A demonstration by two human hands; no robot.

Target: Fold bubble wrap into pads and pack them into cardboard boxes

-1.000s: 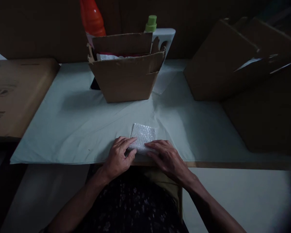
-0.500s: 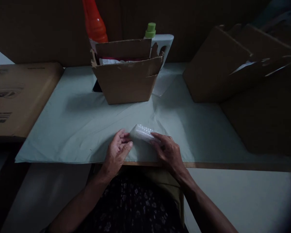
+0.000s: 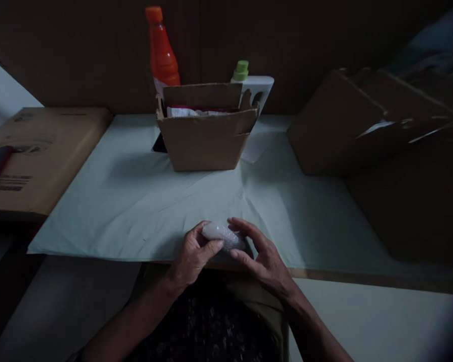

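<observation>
A small bundle of clear bubble wrap (image 3: 223,234) is up near the front edge of the cloth-covered table. What lies inside the wrap I cannot make out. My left hand (image 3: 196,251) pinches its left end between thumb and fingers. At the other end, my right hand (image 3: 258,254) has thumb and fingers spread apart around the bundle, close to it and not closed on it.
Behind stands an open cardboard box (image 3: 207,146) with packets inside. An orange bottle (image 3: 164,60) and a white jug with a green cap (image 3: 264,88) rise behind it. Larger cartons (image 3: 335,125) stand right; a flat carton (image 3: 60,166) lies left on the pale green cloth (image 3: 136,196).
My left hand has closed on the bundle's left end, while my right hand has loosened its grip and spread its fingers. The camera view has tilted up a little.
</observation>
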